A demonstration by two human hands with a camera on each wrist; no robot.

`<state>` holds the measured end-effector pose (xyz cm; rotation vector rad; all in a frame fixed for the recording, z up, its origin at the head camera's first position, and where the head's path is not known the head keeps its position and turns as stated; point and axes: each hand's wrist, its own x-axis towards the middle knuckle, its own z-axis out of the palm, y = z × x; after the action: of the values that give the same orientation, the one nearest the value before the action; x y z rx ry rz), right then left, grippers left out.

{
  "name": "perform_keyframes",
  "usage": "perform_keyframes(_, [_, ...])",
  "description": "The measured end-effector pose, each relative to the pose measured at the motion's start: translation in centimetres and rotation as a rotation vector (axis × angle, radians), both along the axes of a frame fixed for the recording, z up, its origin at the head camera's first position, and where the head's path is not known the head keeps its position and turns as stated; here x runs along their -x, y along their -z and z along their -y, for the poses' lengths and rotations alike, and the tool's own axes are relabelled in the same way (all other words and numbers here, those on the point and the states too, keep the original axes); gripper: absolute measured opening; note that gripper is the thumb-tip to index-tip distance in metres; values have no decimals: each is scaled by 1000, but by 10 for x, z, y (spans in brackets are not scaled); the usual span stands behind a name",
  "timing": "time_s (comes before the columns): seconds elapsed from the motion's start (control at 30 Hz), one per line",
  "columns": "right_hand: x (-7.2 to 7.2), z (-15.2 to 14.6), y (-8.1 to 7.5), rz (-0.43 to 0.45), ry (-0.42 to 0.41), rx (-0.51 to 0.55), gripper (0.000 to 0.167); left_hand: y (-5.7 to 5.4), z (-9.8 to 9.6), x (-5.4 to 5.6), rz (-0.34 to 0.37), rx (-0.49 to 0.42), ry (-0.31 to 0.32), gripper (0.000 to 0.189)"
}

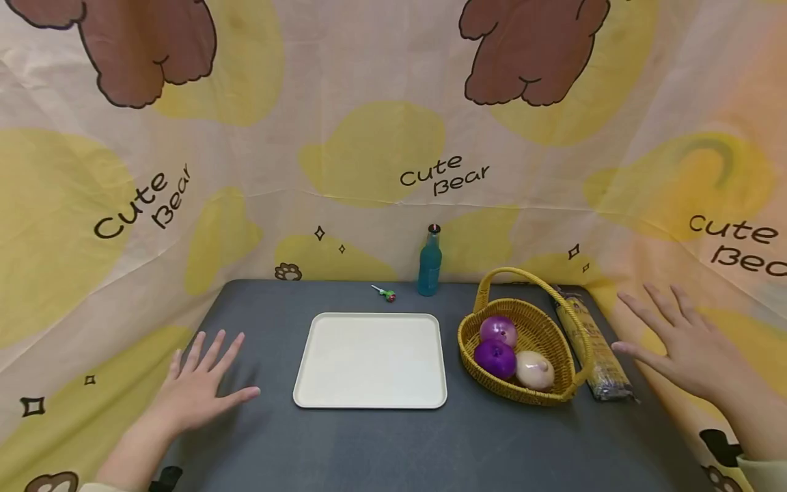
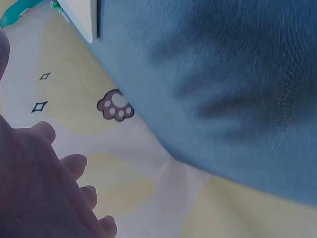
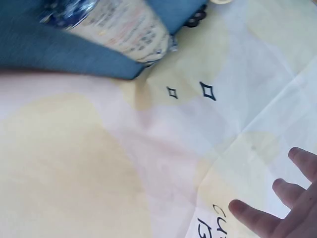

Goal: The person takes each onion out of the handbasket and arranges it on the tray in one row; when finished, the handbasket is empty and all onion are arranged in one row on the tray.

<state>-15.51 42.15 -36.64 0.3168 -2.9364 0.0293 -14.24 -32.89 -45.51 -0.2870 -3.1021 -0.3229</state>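
My left hand is held over the left side of the grey table, fingers spread and straight, holding nothing. Out past the table's right edge, my right hand is also spread and holds nothing. A white rectangular tray lies mid-table, the nearest thing to the left hand. Between tray and right hand stands a woven basket with a tall handle. Inside it are two purple onions and a white onion. Right of the basket lies a long clear-and-yellow packet, nearest the right hand.
Behind the tray stands a blue bottle with a dark cap. A small lollipop in a green wrapper lies left of it. A printed cloth hangs behind and around the table. The basket handle arches well above its rim.
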Motion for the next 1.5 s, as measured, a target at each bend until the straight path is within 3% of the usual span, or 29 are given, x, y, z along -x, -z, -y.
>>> perform_keyframes(0.23, [-4,8,-6,2,7,227,89,18,-12,4,-9,-94,4,106])
perform_keyframes(0.5, [-5,26,-11,-127,-67,466,72,35,-31,12,-58,-166,8,105])
perform_keyframes(0.67, [-8,41,-14,-193,-53,611,67,39,-47,16,-52,-230,8,106])
perform_keyframes(0.93, [-11,72,-20,-342,1,745,65,54,-67,23,37,-343,17,106])
perform_keyframes(1.1, [-14,88,-25,-378,6,808,64,60,-78,26,142,-401,7,120])
perform_keyframes(1.2, [-17,101,-29,-424,-37,841,65,65,-82,27,188,-435,10,129])
perform_keyframes(1.33, [-21,119,-31,-489,-158,828,68,71,-84,27,202,-467,23,134])
perform_keyframes(1.5, [-22,136,-24,-487,-271,788,73,76,-87,28,201,-489,23,133])
